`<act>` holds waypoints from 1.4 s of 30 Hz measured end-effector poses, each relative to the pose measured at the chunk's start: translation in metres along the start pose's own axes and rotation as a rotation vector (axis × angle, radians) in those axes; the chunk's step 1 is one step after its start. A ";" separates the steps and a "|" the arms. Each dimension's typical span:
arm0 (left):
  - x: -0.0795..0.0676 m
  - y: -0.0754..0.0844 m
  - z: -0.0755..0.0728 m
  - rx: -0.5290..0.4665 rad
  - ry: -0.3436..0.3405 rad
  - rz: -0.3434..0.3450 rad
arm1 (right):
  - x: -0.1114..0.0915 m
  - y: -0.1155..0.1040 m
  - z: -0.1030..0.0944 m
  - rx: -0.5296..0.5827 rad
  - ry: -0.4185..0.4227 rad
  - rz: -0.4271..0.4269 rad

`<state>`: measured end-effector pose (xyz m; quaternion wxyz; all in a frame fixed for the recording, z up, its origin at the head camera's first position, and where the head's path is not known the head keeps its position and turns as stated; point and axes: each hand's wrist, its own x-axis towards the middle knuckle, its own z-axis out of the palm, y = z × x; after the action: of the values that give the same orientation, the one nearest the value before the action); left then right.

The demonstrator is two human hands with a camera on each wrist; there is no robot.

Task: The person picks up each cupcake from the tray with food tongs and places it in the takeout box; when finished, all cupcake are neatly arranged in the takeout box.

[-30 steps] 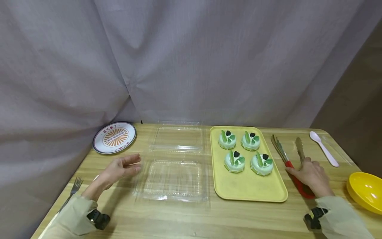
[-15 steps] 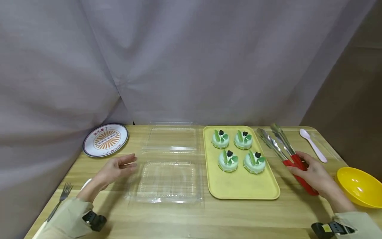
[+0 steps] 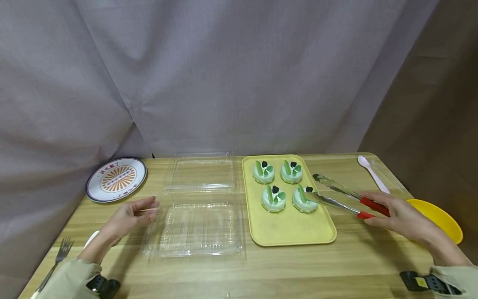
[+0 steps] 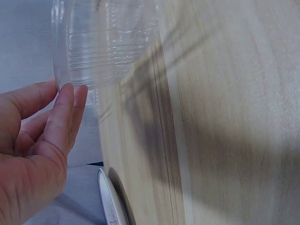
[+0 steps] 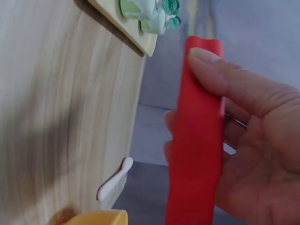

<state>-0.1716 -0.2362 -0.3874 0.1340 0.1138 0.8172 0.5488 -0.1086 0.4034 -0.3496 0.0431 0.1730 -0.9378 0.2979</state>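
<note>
My right hand (image 3: 403, 218) grips metal tongs with red handles (image 5: 194, 131), the thumb along one handle and fingers on the far side. The tongs' two arms stand spread, pointing left. One tip overlaps the front right cake (image 3: 305, 203); the other is just right of the tray's edge. Several pale green round cakes with leaves and a dark berry sit on a yellow tray (image 3: 291, 232). My left hand (image 3: 128, 218) is at the left rim of a clear plastic container (image 3: 203, 226), its fingers relaxed and thumb apart. In the left wrist view its fingertips are right at the rim.
The container's lid (image 3: 201, 172) lies folded back behind its base. A patterned plate (image 3: 116, 180) is at the back left, a fork (image 3: 59, 257) at the front left. At right are a pale pink spoon (image 3: 373, 174) and a yellow bowl (image 3: 438, 218).
My right hand has lifted the tongs off the table and swung them left over the tray's right side, their arms now spread. The left hand stays by the container as the view shifts right.
</note>
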 end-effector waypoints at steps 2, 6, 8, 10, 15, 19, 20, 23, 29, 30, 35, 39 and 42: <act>0.000 0.000 0.000 0.000 0.003 -0.002 | 0.001 0.003 -0.001 -0.047 -0.027 -0.018; -0.001 -0.001 -0.001 0.014 0.012 -0.001 | 0.007 0.006 -0.003 -0.161 -0.080 -0.020; -0.002 -0.001 0.000 0.017 0.014 0.000 | 0.011 0.009 -0.005 -0.169 -0.116 -0.021; -0.002 -0.002 0.000 0.015 0.015 0.001 | 0.016 0.013 -0.006 -0.178 -0.146 -0.023; -0.002 -0.003 0.000 0.001 0.012 0.006 | 0.026 0.024 -0.008 -0.161 -0.190 -0.043; -0.003 -0.003 0.000 -0.002 0.012 0.008 | 0.032 0.030 -0.007 -0.153 -0.198 -0.069; -0.003 -0.003 0.000 -0.002 0.011 0.008 | 0.033 0.031 -0.007 -0.152 -0.206 -0.069; -0.004 -0.002 0.000 -0.003 0.010 0.006 | 0.036 0.033 -0.005 -0.127 -0.216 -0.052; -0.004 -0.002 0.000 0.002 0.016 0.002 | 0.035 0.035 -0.003 -0.160 -0.178 -0.088; -0.004 -0.002 0.000 0.003 0.015 0.002 | 0.033 0.035 -0.003 -0.178 -0.169 -0.101; -0.003 -0.002 0.000 0.001 0.015 0.002 | 0.025 0.029 -0.004 -0.236 -0.099 -0.093; -0.002 -0.001 0.000 0.003 0.032 0.001 | 0.019 0.014 -0.006 -0.235 -0.030 -0.043; 0.002 0.000 0.004 0.000 0.037 0.002 | 0.015 -0.005 -0.006 -0.193 0.020 -0.015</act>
<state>-0.1717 -0.2320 -0.3888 0.1185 0.1044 0.8194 0.5510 -0.1214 0.3989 -0.3390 0.0712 0.1723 -0.9603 0.2075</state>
